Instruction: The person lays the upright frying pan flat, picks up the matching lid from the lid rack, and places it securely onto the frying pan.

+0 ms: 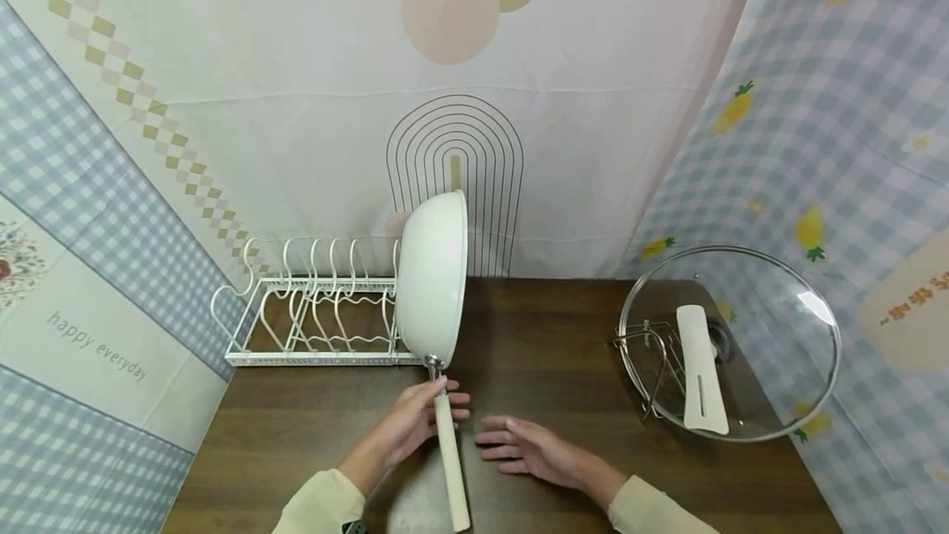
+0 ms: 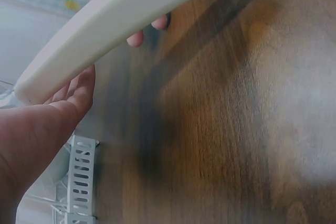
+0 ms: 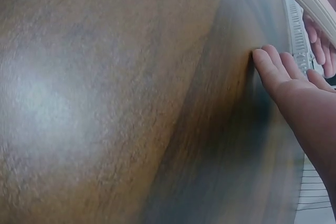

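Observation:
A white deep frying pan [image 1: 432, 278] stands on its side at the right end of a white wire rack [image 1: 319, 359]. Its long cream handle [image 1: 452, 464] points toward me. My left hand [image 1: 408, 423] is at the handle's upper end, its thumb near the metal neck and its loosely straight fingers passing behind the handle. In the left wrist view the handle [image 2: 100, 30] crosses in front of those fingers, and contact is hard to tell. To the right of the handle, my right hand [image 1: 537, 453] hovers above the table with relaxed fingers, holding nothing.
A glass lid [image 1: 778, 353] with a steel rim and cream handle [image 1: 700, 369] leans in a small wire stand [image 1: 663, 361] at the right. Several white loops divide the rack on the left. Patterned cloths hang behind and beside the brown wooden table [image 1: 549, 344].

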`<move>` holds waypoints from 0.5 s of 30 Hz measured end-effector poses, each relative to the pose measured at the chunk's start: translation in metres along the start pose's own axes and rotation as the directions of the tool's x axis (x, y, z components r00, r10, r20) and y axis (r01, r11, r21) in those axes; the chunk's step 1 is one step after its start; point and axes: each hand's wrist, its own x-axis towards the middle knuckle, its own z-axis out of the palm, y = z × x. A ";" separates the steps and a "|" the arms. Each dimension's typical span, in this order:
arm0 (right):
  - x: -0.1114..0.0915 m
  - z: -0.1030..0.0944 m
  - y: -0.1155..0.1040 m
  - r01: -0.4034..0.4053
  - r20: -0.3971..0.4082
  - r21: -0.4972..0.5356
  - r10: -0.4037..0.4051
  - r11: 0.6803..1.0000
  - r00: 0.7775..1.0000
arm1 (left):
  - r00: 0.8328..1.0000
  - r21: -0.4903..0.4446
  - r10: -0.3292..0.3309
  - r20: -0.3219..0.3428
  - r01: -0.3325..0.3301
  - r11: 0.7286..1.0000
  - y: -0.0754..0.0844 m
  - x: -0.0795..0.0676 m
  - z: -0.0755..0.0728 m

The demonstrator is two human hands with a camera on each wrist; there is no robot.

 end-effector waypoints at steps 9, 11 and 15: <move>0.005 0.006 0.004 -0.019 0.007 0.007 0.019 1.000 1.000 | 1.000 -0.050 -0.023 0.020 0.024 0.998 -0.002 0.002 0.005; 0.006 0.008 0.005 -0.025 0.011 0.012 0.025 1.000 1.000 | 0.999 -0.057 -0.027 0.024 0.029 0.998 -0.003 0.003 0.006; 0.009 0.011 0.006 -0.034 0.027 0.024 0.033 0.999 0.999 | 0.999 -0.078 -0.035 0.030 0.037 0.996 -0.005 0.004 0.007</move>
